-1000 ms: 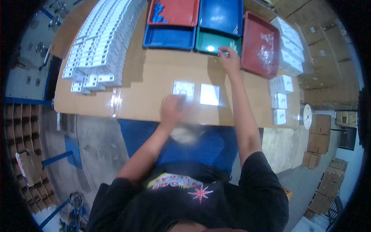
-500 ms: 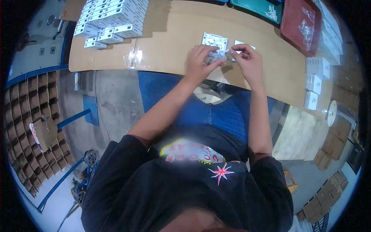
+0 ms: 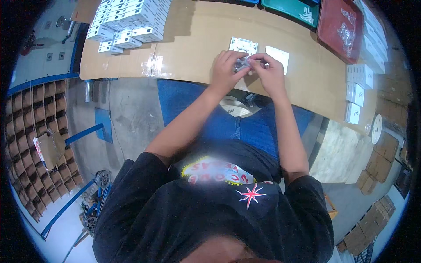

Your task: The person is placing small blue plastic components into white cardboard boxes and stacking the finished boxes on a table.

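Close to the table's near edge, my left hand (image 3: 226, 69) is closed on a small clear plastic bag (image 3: 240, 65) with greyish contents too small to name. From the other side my right hand (image 3: 269, 72) pinches at the bag's right end, its fingertips almost meeting the left ones. Just beyond my hands lies a white square plate (image 3: 244, 44) with small parts on it. A second, plain white square (image 3: 277, 58) lies flat beside it to the right, partly covered by my right hand.
Many small white boxes (image 3: 131, 22) are stacked at the far left of the cardboard-covered table (image 3: 197, 39). A green tray (image 3: 291, 12) with small white pieces and a red tray (image 3: 333, 30) with clear bags stand at the far right. More white boxes (image 3: 359, 79) line the right edge.
My right hand has moved left and in toward my left hand at the bag. More of the plain white square now shows. My left hand has stayed nearly still.
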Motion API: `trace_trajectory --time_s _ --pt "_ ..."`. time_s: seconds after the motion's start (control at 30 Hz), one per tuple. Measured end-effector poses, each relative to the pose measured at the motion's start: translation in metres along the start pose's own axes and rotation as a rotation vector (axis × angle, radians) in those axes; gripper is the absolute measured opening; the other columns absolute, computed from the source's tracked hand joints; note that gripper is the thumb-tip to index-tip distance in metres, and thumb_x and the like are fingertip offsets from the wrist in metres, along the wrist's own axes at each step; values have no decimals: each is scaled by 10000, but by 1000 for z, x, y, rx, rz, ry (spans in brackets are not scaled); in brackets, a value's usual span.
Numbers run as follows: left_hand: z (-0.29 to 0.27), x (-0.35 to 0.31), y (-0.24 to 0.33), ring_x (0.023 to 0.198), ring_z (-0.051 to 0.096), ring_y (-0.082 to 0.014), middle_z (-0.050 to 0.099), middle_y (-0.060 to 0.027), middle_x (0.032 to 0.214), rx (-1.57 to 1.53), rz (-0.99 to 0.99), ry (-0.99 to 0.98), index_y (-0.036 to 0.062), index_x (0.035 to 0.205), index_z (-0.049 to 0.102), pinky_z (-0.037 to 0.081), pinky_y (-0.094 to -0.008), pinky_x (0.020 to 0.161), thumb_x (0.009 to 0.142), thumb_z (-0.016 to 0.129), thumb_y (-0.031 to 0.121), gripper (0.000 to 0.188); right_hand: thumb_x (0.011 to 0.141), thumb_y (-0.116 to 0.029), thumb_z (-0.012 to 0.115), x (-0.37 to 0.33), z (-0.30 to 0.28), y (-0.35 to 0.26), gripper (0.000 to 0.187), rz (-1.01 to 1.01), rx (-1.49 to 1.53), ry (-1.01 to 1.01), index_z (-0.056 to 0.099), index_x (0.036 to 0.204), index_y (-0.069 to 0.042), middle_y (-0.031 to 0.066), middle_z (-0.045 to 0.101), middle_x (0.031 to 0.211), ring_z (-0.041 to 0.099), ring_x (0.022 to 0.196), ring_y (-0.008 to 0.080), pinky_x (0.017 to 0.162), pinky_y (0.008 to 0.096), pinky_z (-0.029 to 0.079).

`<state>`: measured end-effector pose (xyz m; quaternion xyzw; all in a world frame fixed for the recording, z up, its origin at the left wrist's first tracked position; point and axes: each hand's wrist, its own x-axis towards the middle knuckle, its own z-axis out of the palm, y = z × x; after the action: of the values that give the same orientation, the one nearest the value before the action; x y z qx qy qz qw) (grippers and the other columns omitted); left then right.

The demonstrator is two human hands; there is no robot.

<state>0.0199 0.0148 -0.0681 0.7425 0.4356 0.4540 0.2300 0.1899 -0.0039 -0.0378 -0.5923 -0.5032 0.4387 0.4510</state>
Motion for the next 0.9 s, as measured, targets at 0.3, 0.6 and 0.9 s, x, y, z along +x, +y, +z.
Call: trace_trajectory --time_s 0.3,0.6,0.9 --pt "1 1 3 941 629 -291 681 -54 1014 -26 -21 11 112 1094 719 481 -414 830 778 808 229 348 998 -150 677 1 1 7 189 -178 -34 -118 724 1004 33 68 589 1017 602 885 143 765 276 494" --pt "1 -2 1 940 646 -266 683 -45 1023 17 -5 -23 125 1119 709 458 -399 810 753 803 242 396 967 -144 710 -2 -1 1 159 -154 -27 -130 712 982 15 53 596 1001 596 846 134 725 269 492" --pt "-6 5 15 786 626 -211 681 -32 966 -1 -74 -14 114 1094 726 453 -354 772 778 849 233 359 924 -133 745 12 -17 -20 132 -248 -163 40 730 946 -4 61 646 938 569 784 142 687 273 465"
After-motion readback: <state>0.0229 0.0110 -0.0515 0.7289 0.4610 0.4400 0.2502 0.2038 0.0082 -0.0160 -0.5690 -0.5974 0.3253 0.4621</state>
